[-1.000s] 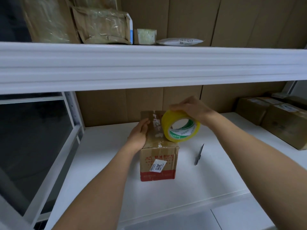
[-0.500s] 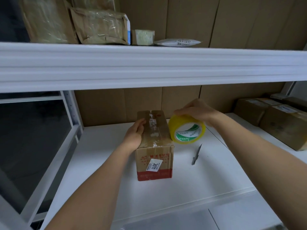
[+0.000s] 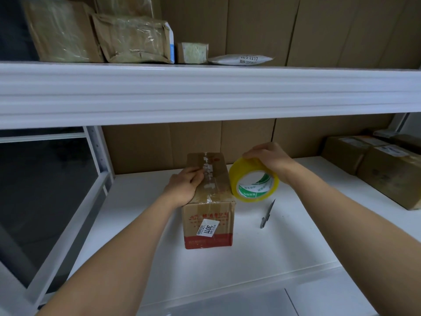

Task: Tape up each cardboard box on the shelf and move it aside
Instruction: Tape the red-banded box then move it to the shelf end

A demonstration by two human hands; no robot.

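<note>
A small cardboard box [image 3: 208, 220] with a red band and a white "3011" label stands on the white shelf [image 3: 284, 242]. My left hand [image 3: 183, 188] rests on the box's top left, its fingers lying against the old tape seam. My right hand [image 3: 266, 157] grips a yellow tape roll [image 3: 254, 182] from above. The roll stands on edge, just right of the box's top and close to it.
A grey utility knife [image 3: 267, 214] lies on the shelf right of the box. Taped cardboard boxes [image 3: 382, 169] sit at the far right. The upper shelf [image 3: 205, 87] overhangs, carrying wrapped parcels [image 3: 132, 39]. A white upright post [image 3: 100, 151] bounds the left.
My right hand has carried the tape roll off the box's top to its right side and lower. My left hand stays on the box.
</note>
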